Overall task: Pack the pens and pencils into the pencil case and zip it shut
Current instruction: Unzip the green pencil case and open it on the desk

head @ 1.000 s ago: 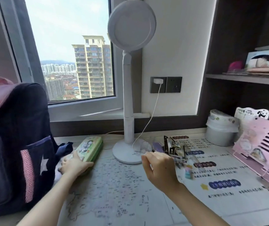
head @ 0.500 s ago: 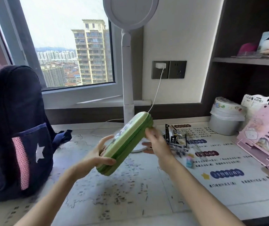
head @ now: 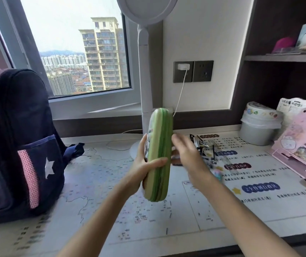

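Pencil case, a long green hard-shell one with a darker green zip band along its edge [head: 159, 154]: you hold it upright above the tabletop [head: 96, 191], zip edge turned toward you, and it appears zipped shut all the way round. Your left hand [head: 144, 164] wraps its lower half, thumb across the front and fingers [head: 142, 145] behind the printed face. Your right hand [head: 186, 154] hangs just beside the case's right edge, fingers loosely spread and holding nothing; it is blurred, so whether it touches the case cannot be told.

The step in hand looks like opening the case. Find the zip pull first; it is not visible from here, so turn the case in your left hand until it shows. Keep the left grip on the shell, clear of the zip band, so that your thumb does not block the slider's path. Draw the pull round the curved end steadily, and brace the case against the pull's direction.

Lower the case flat onto the pale map-printed mat [head: 85, 184] before you spread it, or the halves may flop. The jumble of dark stationery [head: 204, 151] lies near your right hand on the mat, beside the white lamp base [head: 135, 149]; which pieces are pens or pencils is too small to tell.
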A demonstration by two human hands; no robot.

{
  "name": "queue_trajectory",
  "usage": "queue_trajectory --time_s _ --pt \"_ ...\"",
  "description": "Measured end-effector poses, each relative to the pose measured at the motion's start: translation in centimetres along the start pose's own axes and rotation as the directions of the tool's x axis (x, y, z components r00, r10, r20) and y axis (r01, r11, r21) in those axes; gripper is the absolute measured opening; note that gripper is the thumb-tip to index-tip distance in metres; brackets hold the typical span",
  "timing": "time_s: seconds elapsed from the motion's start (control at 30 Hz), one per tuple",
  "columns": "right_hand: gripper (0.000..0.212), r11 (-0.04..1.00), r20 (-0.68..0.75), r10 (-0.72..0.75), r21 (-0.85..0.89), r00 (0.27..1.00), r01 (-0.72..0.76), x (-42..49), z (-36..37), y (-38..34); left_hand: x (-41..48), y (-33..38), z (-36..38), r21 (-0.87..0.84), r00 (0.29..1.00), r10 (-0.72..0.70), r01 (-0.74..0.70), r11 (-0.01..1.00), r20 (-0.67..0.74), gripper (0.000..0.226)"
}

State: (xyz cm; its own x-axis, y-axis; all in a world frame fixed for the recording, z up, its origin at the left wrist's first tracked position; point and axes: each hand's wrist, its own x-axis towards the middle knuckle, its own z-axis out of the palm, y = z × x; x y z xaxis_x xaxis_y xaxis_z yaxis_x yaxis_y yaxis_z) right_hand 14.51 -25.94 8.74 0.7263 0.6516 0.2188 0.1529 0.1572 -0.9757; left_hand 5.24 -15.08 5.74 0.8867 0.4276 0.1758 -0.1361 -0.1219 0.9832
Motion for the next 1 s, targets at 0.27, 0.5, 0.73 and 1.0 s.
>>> queue_trajectory --time_s 0.27,0.5,0.73,1.0 --pt "0.037 0.963 0.379 0.174 0.127 0.909 -0.237 3.4 -5.2 -2.7 -2.1 1.4 -3.4 0.396 0.975 0.026 -0.114 0.911 0.222 0.106" --pt "0.029 0.966 0.387 0.174 0.109 0.905 -0.233 2.8 -6.7 -1.5 -3.6 1.8 -4.5 0.507 0.947 -0.079 -0.096 0.857 0.312 0.105" --pt "0.01 0.792 0.137 -0.172 -0.569 0.975 0.22 0.3 -5.3 -1.6 -4.3 -0.8 -3.6 0.728 0.998 0.039 0.013 0.686 -0.055 0.104" --pt "0.004 0.58 0.137 -0.553 -0.644 0.822 0.498 -3.9 0.5 1.9 -1.7 -0.9 1.3 -0.144 0.955 -0.195 0.165 0.976 -0.225 0.094"
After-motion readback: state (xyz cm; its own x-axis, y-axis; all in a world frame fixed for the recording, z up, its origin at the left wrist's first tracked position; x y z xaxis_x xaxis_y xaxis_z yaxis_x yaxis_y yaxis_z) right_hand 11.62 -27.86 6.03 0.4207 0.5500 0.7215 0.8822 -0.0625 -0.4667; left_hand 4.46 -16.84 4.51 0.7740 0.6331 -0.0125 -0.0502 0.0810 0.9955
